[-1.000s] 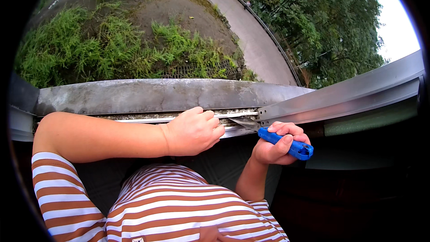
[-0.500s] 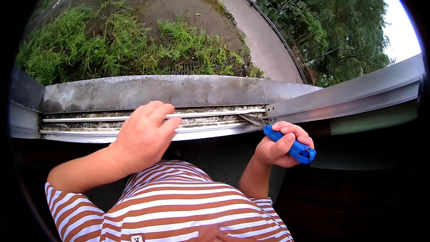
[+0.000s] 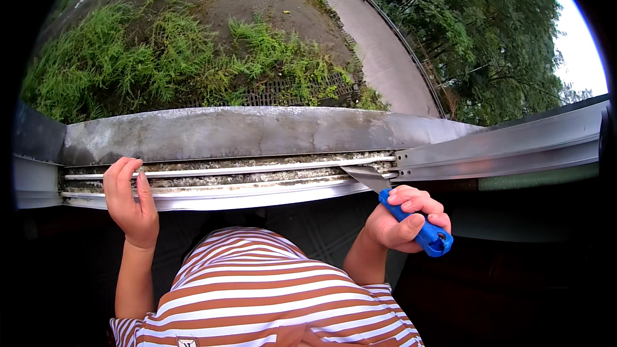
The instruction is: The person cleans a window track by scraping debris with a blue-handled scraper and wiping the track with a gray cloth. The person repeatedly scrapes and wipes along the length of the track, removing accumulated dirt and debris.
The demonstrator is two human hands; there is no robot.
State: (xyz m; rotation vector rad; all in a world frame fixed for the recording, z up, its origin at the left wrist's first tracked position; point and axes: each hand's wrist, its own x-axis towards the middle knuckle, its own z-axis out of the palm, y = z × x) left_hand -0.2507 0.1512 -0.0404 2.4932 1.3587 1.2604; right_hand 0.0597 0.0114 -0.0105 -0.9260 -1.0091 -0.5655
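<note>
Leftward went the left hand (image 3: 134,204), thumb near forefinger — its hold I could not tell; the right hand (image 3: 393,229) wrapped fully a blue-handled scraper (image 3: 386,197), blade ahead over the window track (image 3: 257,180) — seemingly scraping, next needing steady pressure.

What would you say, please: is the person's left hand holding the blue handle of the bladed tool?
No, the right hand grips the blue handle, while the left hand is well apart from it.

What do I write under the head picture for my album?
The right hand holds a blue-handled tool at a grimy window track, the left hand near its left end, green plants outside.
</note>
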